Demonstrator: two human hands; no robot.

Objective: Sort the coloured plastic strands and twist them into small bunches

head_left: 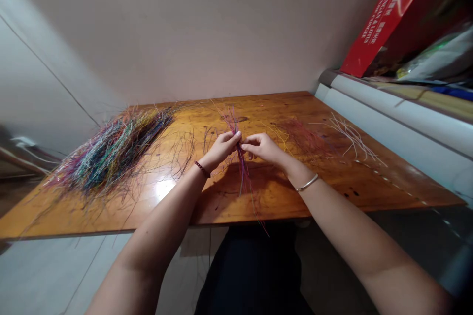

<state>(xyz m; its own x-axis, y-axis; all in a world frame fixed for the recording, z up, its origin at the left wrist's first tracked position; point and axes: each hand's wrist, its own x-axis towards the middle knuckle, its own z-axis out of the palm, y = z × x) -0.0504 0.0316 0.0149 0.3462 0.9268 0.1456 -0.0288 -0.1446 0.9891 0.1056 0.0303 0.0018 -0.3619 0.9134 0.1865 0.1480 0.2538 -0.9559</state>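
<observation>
With the fingers of the left hand (223,147), gripping a purple-red strand bundle (243,166) — touching it with the right hand (263,148), can't tell if pinching — over the counter (273,199), between a multicoloured heap (111,152) and white strands (355,141)

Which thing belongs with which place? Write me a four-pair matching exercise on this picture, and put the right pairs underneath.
Things
1. Multicoloured pile of strands
2. Loose white strands
3. Bundle of thin strands
4. Silver bangle

Places
A. Held in the left hand, with the fingers of the right hand close by
B. Around the right wrist
C. Lying at the left end of the table
D. Lying towards the right edge of the table

Right pairs: 1-C, 2-D, 3-A, 4-B
</observation>
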